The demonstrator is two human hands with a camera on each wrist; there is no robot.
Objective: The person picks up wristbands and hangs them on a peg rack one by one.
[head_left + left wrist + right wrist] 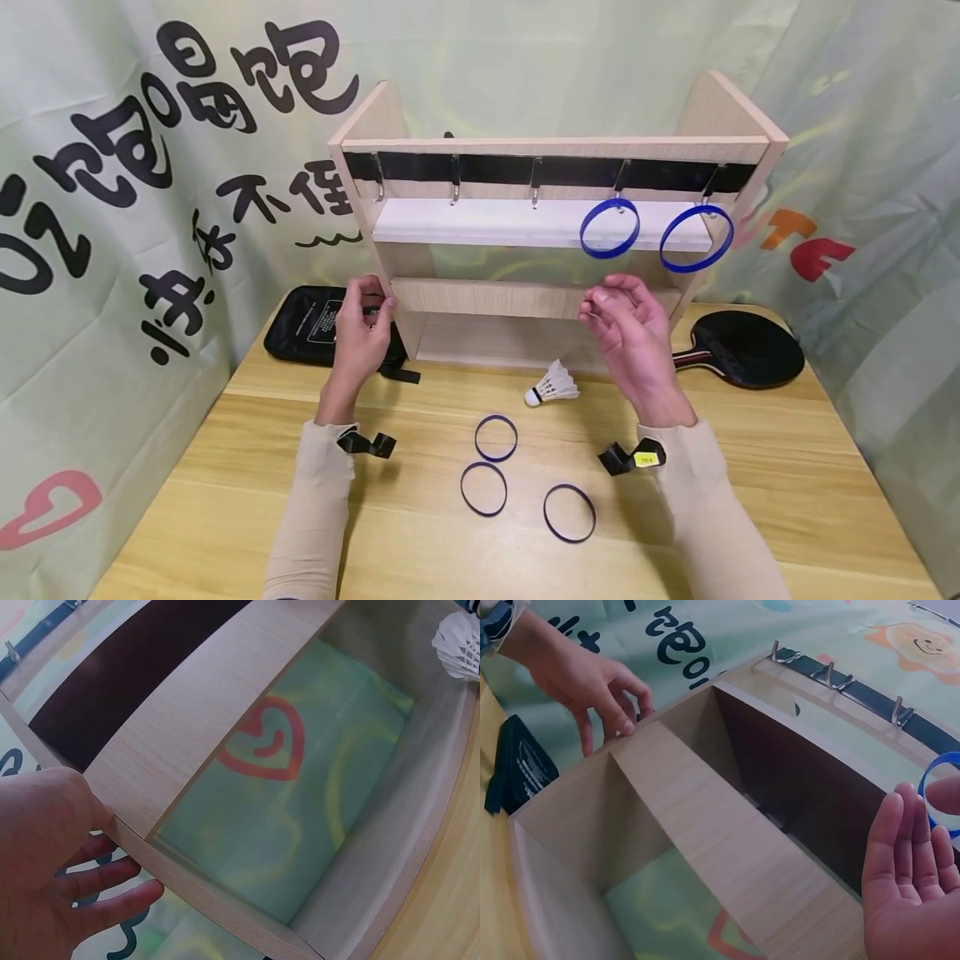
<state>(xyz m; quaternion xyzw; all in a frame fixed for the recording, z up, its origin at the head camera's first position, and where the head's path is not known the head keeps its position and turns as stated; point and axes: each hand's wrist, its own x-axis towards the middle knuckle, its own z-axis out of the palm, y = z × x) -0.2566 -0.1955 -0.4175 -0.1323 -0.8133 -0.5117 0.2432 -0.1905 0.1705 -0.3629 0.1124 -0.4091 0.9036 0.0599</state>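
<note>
My left hand (363, 333) holds the left side panel of a wooden shelf unit (487, 298), its thumb at the front edge and its fingers on the outer side. In front of the shelf's right half, my right hand (633, 342) hovers with loosely bent fingers and nothing visible in it. Just above it, two blue rings hang from hooks: one ring (637, 229) and, farther right, another ring (686, 267). Three similar rings lie on the table: a far ring (476, 437), a middle ring (487, 513) and a near ring (573, 540).
Hooks without rings, such as the middle hook (535, 183), line the shelf's black strip. A shuttlecock (555, 385) lies before the shelf. At the left is a black case (300, 325); at the right, a table tennis paddle (750, 350). Printed cloth (525, 67) hangs behind.
</note>
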